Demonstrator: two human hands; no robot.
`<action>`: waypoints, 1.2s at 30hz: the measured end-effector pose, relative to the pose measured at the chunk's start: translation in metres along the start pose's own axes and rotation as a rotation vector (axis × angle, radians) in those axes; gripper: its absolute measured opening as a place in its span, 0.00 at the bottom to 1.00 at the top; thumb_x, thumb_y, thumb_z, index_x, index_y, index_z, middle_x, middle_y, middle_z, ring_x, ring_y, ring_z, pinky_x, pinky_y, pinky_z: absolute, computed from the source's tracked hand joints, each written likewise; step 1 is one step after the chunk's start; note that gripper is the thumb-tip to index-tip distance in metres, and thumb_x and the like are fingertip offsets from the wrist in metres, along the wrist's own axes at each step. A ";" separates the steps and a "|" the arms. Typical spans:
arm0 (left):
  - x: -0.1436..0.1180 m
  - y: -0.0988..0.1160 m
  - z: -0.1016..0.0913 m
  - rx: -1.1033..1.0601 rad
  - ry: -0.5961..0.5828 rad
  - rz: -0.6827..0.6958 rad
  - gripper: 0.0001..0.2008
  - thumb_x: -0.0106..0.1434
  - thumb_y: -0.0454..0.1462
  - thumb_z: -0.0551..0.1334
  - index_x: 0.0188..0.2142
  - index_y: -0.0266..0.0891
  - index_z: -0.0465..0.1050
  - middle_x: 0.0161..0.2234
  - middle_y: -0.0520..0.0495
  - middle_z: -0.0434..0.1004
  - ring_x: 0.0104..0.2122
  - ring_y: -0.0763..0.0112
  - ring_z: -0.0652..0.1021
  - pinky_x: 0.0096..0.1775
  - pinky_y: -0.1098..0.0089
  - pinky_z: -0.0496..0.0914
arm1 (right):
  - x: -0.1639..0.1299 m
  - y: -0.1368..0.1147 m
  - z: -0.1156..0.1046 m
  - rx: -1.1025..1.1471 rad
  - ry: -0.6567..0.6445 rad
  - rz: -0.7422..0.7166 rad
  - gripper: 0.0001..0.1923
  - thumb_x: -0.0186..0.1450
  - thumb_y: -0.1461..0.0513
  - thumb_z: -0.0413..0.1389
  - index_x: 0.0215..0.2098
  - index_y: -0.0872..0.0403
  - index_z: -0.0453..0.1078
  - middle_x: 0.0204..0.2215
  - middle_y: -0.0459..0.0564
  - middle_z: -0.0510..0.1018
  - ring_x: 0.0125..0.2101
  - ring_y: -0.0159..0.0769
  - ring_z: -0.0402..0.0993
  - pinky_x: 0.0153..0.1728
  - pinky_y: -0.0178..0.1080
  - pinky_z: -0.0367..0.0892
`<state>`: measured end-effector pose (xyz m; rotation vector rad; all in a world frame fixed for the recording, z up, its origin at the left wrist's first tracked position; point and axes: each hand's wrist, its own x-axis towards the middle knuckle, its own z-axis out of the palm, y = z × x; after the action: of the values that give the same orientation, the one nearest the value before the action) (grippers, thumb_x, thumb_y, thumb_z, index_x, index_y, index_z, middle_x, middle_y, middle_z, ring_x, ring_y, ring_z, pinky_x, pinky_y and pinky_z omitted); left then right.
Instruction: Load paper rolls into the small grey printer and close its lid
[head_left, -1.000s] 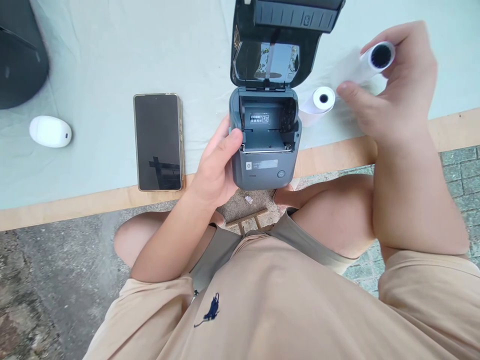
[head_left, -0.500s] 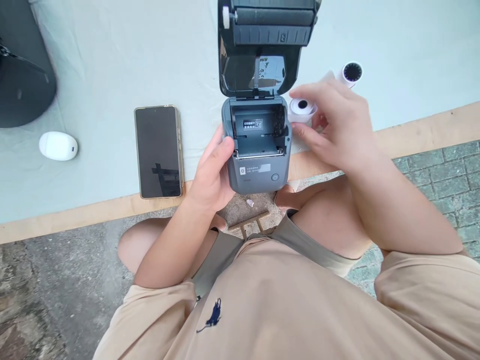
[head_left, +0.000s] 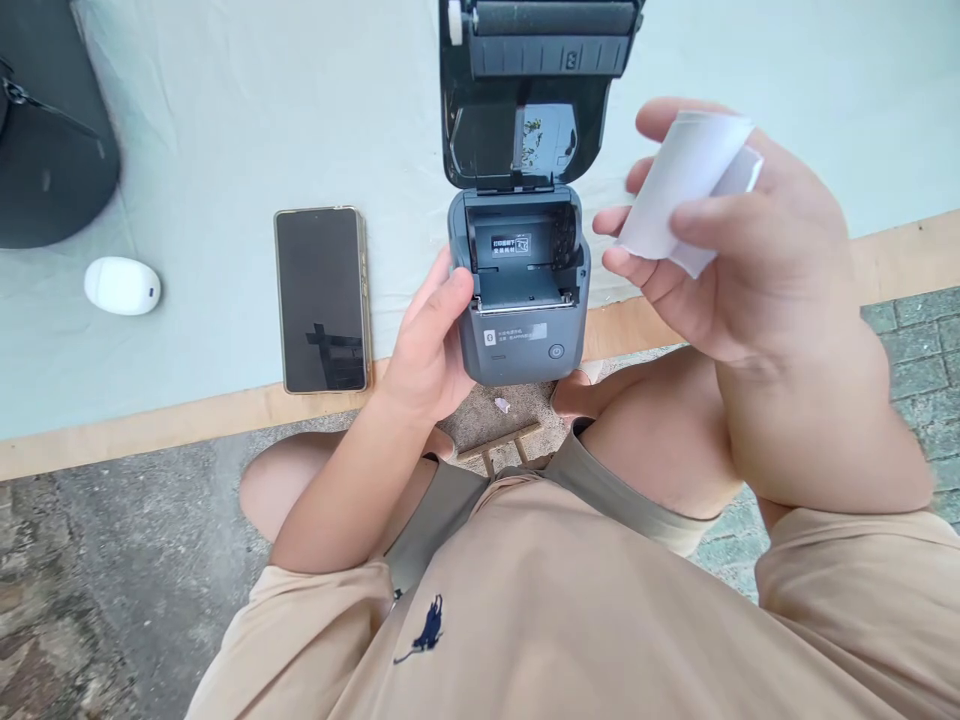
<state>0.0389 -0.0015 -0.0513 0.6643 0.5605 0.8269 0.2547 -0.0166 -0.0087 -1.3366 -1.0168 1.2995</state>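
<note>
Above tabletop near edge: right hand, fingers closed round paper roll, now lifted from tabletop, right of printer; left hand grips printer, lid open, bay empty.

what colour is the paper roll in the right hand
White, seen in the head view: paper roll.

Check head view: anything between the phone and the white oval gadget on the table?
Nothing. In the head view, only bare pale tablecloth separates the phone from the white oval gadget.
</note>
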 end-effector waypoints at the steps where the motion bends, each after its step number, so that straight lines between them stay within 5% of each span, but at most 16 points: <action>1: 0.000 -0.001 0.000 0.001 -0.006 0.003 0.20 0.68 0.46 0.57 0.55 0.42 0.70 0.58 0.42 0.74 0.59 0.53 0.76 0.55 0.57 0.76 | -0.004 -0.001 0.007 -0.109 0.050 -0.129 0.31 0.55 0.55 0.64 0.56 0.43 0.66 0.59 0.43 0.70 0.44 0.33 0.79 0.42 0.37 0.80; 4: 0.000 -0.003 0.000 -0.004 -0.010 0.045 0.19 0.68 0.45 0.59 0.56 0.44 0.69 0.56 0.45 0.76 0.62 0.56 0.73 0.59 0.58 0.73 | -0.010 -0.001 0.023 -0.475 0.066 -0.583 0.26 0.63 0.57 0.58 0.59 0.41 0.63 0.64 0.41 0.65 0.49 0.33 0.76 0.46 0.37 0.77; 6: -0.001 -0.003 0.000 0.014 -0.007 0.060 0.20 0.68 0.45 0.60 0.57 0.45 0.68 0.54 0.47 0.78 0.63 0.58 0.72 0.59 0.59 0.74 | -0.011 0.000 0.028 -0.607 -0.006 -0.745 0.26 0.64 0.60 0.56 0.59 0.42 0.62 0.62 0.42 0.68 0.52 0.33 0.75 0.47 0.38 0.76; 14: -0.002 -0.002 -0.001 0.052 0.027 0.022 0.19 0.65 0.46 0.64 0.53 0.45 0.69 0.52 0.47 0.78 0.62 0.58 0.72 0.58 0.64 0.74 | -0.006 0.001 0.034 -1.115 0.035 -0.746 0.17 0.57 0.67 0.57 0.42 0.46 0.60 0.44 0.42 0.79 0.44 0.38 0.78 0.39 0.42 0.68; 22: -0.002 -0.002 -0.001 0.013 0.013 0.005 0.21 0.65 0.46 0.64 0.55 0.44 0.67 0.56 0.46 0.76 0.62 0.58 0.72 0.58 0.64 0.74 | 0.002 0.007 0.029 -1.092 -0.014 -0.835 0.09 0.61 0.68 0.54 0.36 0.47 0.66 0.46 0.40 0.81 0.48 0.38 0.79 0.44 0.44 0.71; 29: -0.001 -0.004 -0.001 -0.036 0.005 0.033 0.20 0.64 0.49 0.63 0.51 0.46 0.68 0.48 0.46 0.79 0.59 0.57 0.76 0.52 0.63 0.77 | -0.005 0.016 0.038 -0.992 0.079 -1.134 0.05 0.62 0.63 0.57 0.36 0.45 0.70 0.32 0.40 0.78 0.33 0.32 0.74 0.35 0.42 0.63; 33: 0.000 -0.004 -0.005 -0.038 -0.012 0.033 0.17 0.64 0.46 0.65 0.50 0.46 0.67 0.43 0.48 0.79 0.54 0.59 0.78 0.39 0.69 0.77 | -0.010 0.020 0.045 -0.978 -0.036 -1.184 0.02 0.63 0.62 0.58 0.35 0.47 0.69 0.29 0.38 0.78 0.37 0.31 0.77 0.36 0.41 0.61; 36: -0.001 -0.004 -0.008 -0.002 -0.027 0.048 0.18 0.62 0.38 0.66 0.50 0.45 0.66 0.43 0.48 0.79 0.54 0.57 0.78 0.38 0.69 0.77 | -0.010 0.017 0.041 -0.931 -0.119 -1.155 0.07 0.66 0.55 0.57 0.36 0.50 0.70 0.31 0.42 0.78 0.41 0.34 0.76 0.39 0.42 0.63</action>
<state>0.0353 -0.0019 -0.0596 0.6880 0.5207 0.8624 0.2119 -0.0257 -0.0218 -0.9224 -2.1648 -0.0264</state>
